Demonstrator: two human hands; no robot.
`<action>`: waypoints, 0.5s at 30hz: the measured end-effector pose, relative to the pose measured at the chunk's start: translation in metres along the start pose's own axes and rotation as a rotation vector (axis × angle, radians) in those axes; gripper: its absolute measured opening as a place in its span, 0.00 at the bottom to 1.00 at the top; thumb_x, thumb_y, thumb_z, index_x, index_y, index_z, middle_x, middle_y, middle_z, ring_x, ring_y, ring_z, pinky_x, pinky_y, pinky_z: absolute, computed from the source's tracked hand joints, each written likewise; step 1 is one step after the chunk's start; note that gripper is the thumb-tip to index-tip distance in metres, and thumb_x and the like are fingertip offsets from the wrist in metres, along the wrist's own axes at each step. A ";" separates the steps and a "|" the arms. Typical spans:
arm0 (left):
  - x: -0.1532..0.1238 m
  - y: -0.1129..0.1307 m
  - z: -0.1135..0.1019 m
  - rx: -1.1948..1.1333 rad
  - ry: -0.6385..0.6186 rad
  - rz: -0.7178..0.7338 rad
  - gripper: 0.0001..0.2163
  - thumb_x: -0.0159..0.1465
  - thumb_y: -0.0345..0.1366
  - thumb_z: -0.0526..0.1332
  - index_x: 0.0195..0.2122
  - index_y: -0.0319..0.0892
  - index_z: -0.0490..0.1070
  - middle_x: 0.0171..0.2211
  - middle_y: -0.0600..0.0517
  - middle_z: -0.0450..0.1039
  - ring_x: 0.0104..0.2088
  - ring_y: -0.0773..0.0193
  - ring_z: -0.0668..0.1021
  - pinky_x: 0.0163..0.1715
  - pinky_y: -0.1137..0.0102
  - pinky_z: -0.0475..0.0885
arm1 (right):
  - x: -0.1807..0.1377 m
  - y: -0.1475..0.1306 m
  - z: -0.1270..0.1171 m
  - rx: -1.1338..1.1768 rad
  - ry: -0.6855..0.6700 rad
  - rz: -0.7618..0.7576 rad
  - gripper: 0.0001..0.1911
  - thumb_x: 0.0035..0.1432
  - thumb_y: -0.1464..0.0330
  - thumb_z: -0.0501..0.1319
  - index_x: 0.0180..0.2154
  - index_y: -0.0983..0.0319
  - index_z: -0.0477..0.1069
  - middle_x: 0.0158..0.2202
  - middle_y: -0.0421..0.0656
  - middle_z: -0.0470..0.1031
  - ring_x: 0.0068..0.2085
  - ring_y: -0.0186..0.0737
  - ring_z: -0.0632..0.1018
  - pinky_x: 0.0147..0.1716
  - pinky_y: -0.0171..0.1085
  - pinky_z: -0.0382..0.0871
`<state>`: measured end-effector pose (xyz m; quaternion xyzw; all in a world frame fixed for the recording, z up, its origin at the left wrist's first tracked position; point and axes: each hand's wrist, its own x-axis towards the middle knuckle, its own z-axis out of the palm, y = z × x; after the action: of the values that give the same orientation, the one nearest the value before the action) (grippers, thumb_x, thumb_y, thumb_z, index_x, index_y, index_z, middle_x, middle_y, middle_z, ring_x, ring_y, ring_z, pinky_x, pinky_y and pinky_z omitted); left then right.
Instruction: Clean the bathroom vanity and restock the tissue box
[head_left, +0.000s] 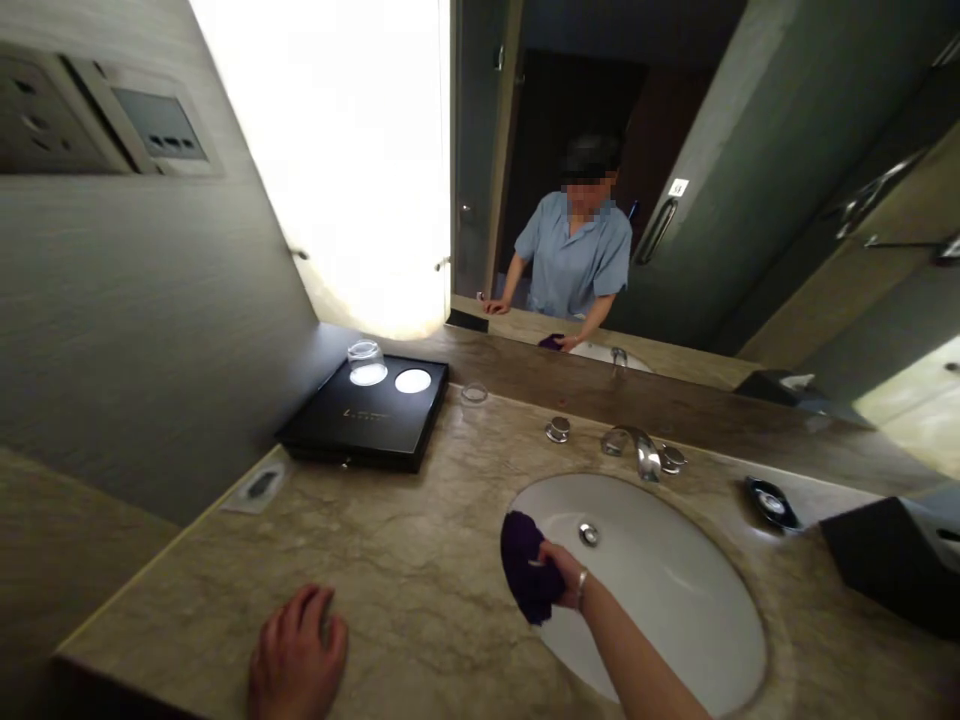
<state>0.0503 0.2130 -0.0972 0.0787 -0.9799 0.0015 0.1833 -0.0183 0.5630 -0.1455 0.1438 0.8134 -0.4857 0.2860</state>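
While the right hand (pixel 559 580) stays out of sight behind most of what it grips, its fingers are clamped on a purple cloth (pixel 527 566), bunched into a wad and pressed against the near-left inner wall of the sink (pixel 675 580). The cloth lies just left of that hand, toward the sink's rim, with the bare white bowl opening away to the right of it and the drain (pixel 589 533) just beyond, up and to the right. The wad's long axis runs roughly up and down the bowl's wall. A bracelet sits on that wrist. The left hand (pixel 300 655) rests flat on the counter (pixel 405 560), fingers spread and holding nothing, well left of the sink, so the right hand is plainly the nearer 1 to the bowl. Behind the sink stands the faucet (pixel 643 450), and far left of it a black tray (pixel 367 420) carrying an upturned glass (pixel 366 360).
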 end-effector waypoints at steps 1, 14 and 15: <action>-0.001 0.001 -0.001 -0.010 0.001 -0.005 0.17 0.59 0.36 0.46 0.41 0.37 0.69 0.45 0.44 0.67 0.43 0.54 0.68 0.41 0.63 0.62 | -0.006 -0.004 -0.007 0.035 -0.007 -0.023 0.23 0.49 0.67 0.41 0.40 0.69 0.67 0.34 0.49 0.73 0.36 0.40 0.76 0.37 0.40 0.72; -0.008 -0.029 0.010 -0.478 0.070 0.147 0.13 0.58 0.32 0.49 0.33 0.38 0.72 0.42 0.44 0.69 0.43 0.56 0.69 0.42 0.62 0.65 | -0.122 0.004 0.076 -0.269 0.599 -0.169 0.32 0.32 0.76 0.54 0.46 0.59 0.65 0.46 0.49 0.67 0.46 0.53 0.71 0.48 0.48 0.63; -0.014 -0.042 0.012 -0.541 0.106 0.174 0.12 0.58 0.32 0.49 0.33 0.38 0.73 0.42 0.43 0.69 0.43 0.56 0.69 0.44 0.62 0.65 | -0.135 0.005 0.071 -0.205 0.575 -0.153 0.32 0.31 0.75 0.54 0.45 0.60 0.65 0.44 0.49 0.69 0.44 0.53 0.72 0.46 0.48 0.64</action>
<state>0.0656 0.1736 -0.1150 -0.0576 -0.9368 -0.2400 0.2478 0.1145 0.5093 -0.0935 0.1840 0.9142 -0.3605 0.0198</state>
